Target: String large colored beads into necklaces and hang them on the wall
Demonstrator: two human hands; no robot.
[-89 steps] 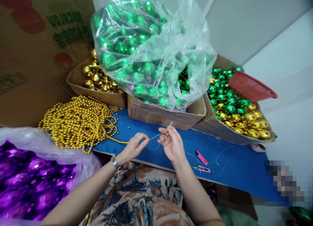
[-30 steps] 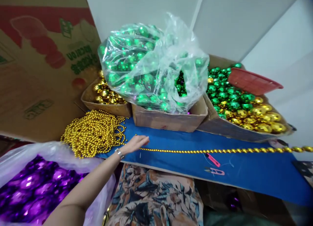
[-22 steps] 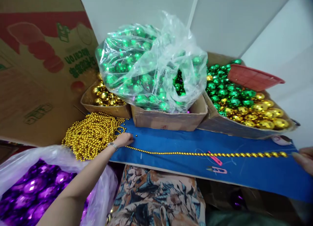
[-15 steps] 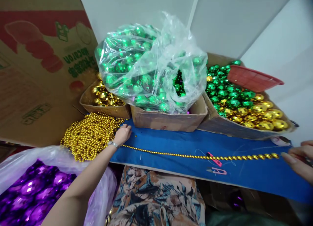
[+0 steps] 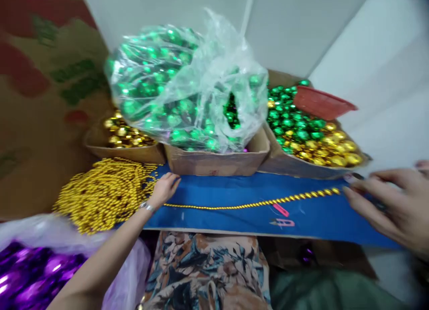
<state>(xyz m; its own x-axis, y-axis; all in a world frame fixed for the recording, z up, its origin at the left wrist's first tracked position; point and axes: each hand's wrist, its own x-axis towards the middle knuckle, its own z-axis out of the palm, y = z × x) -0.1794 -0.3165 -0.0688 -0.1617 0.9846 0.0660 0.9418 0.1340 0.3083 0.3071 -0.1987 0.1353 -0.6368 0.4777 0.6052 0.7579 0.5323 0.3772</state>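
Observation:
A gold bead string [image 5: 241, 207] stretches across the blue tabletop, its beads growing larger toward the right. At its large-bead end is my right hand [image 5: 395, 203], thumb and fingers pinched together; the exact grip is blurred. My left hand [image 5: 164, 189] is closed beside the heap of gold bead strands [image 5: 103, 194], above the thin end of the string. What its fingers hold, if anything, cannot be made out. Below the string lie pink-handled thread snips [image 5: 283, 222] and a small pink tool [image 5: 280, 209].
Behind the table edge stand a box of gold beads [image 5: 124, 153], a cardboard box [image 5: 214, 163] under a clear bag of green beads [image 5: 157, 86], and a box of green and gold beads [image 5: 311, 165] with a red basket [image 5: 323, 102]. A bag of purple beads [image 5: 40, 274] sits front left.
The whole scene has shifted left as the view turned right. My right hand shows more fully, and the large-bead end of the string slopes upward toward it. My left hand remains beside the heap.

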